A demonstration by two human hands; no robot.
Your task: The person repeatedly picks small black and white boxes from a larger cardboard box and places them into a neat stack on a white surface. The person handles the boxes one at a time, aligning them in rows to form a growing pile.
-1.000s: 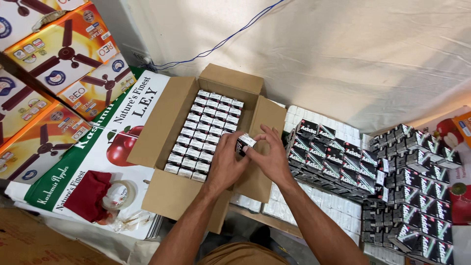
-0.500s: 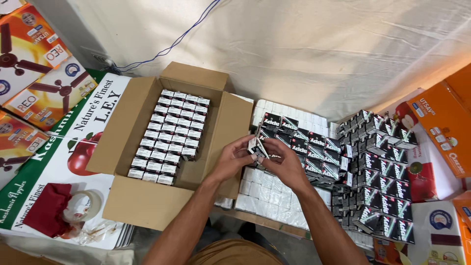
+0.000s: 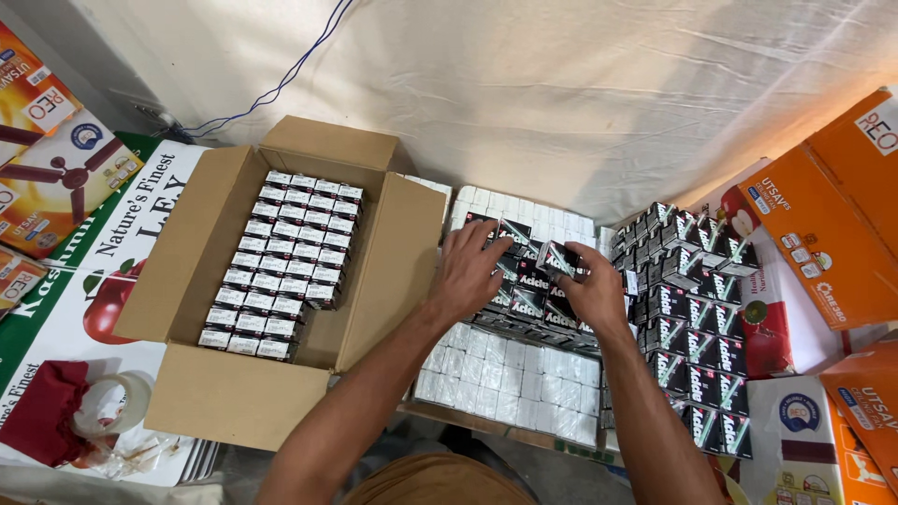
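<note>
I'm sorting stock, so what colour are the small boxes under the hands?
Black with white and green markings, seen in the head view: small boxes under both hands.

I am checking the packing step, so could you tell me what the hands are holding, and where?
The right hand pinches one small black box by its lower end. The left hand lies flat on the stacked black boxes, gripping nothing visibly.

Brown cardboard carton [image 3: 234, 393], plain flaps, packed with rows of black-and-white little boxes [image 3: 281, 266]. Beside it, a black heap of small packs [image 3: 543, 299] with white lettering and green corners, over white blocks [image 3: 510, 379]. Orange cartons [image 3: 809, 238] at right. A dark red cloth [image 3: 42, 416] on the green-and-white apple-printed board [image 3: 103, 271].
</note>
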